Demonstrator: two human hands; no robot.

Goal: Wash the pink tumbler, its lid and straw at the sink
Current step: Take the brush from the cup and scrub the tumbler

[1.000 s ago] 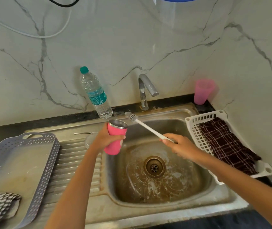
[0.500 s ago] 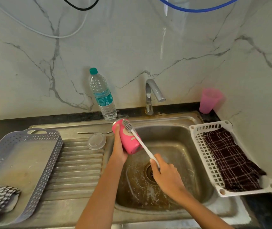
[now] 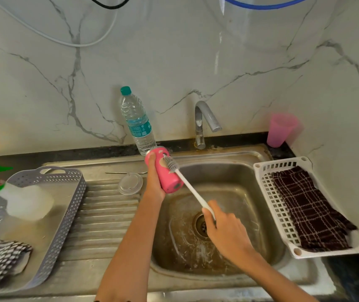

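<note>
Two-handed scrubbing over the sink point(image 3: 250, 192): pink tumbler point(image 3: 167, 175) gripped in the left hand point(image 3: 153, 184), white brush point(image 3: 189, 185) pinched in the right hand point(image 3: 224, 229), bristles against it; lid point(image 3: 130, 183) and straw point(image 3: 126, 172) on the drainboard point(image 3: 104, 214).

A: Entry one, arms?

B: Two listed. Left forearm point(image 3: 128, 247) and right forearm point(image 3: 272, 277), both slim and bare along the whole length in view.

A: Entry two, hands?

B: Left hand point(image 3: 153, 184) and right hand point(image 3: 224, 229), bare from wrist to fingers.

A: Entry three, clothing?

B: One uncertain item: a thin dark wavy edge where the left forearm meets the bottom of the view. It may be a sleeve hem, but too little shows to tell.
</note>
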